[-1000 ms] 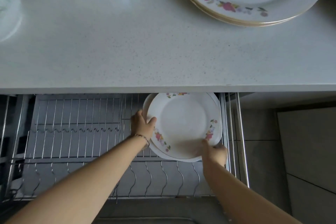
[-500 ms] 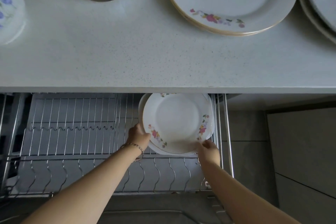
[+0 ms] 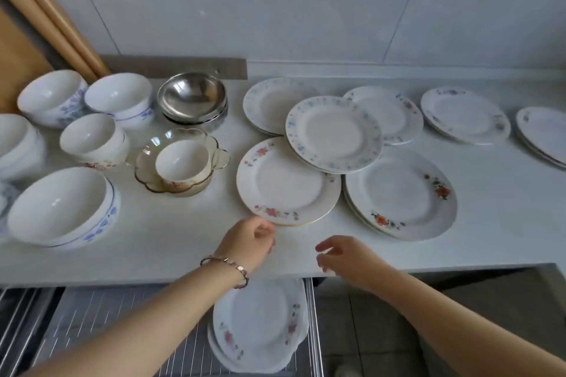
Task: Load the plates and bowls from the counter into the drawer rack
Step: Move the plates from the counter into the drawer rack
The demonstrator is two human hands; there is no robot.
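Floral plates point(image 3: 260, 324) stand in the right end of the wire drawer rack point(image 3: 101, 318) under the counter. On the white counter point(image 3: 171, 242), a gold-rimmed floral plate point(image 3: 288, 184) lies nearest. My left hand point(image 3: 249, 242), with a bracelet on its wrist, hovers at that plate's front edge, fingers loosely curled and holding nothing. My right hand point(image 3: 343, 257) floats over the counter's front edge, fingers apart and empty. More plate stacks point(image 3: 401, 196) and a blue-speckled plate point(image 3: 333, 135) lie behind.
White bowls point(image 3: 61, 208) crowd the counter's left side, with a glass dish holding a cup point(image 3: 182, 162) and steel bowls point(image 3: 193, 98). Further plates point(image 3: 465, 115) line the back right. Wooden rolling pins point(image 3: 46, 15) lean at the far left wall.
Both hands have let go of the floral plates in the rack and risen to the counter. The view has tilted up, showing the whole counter of dishes.
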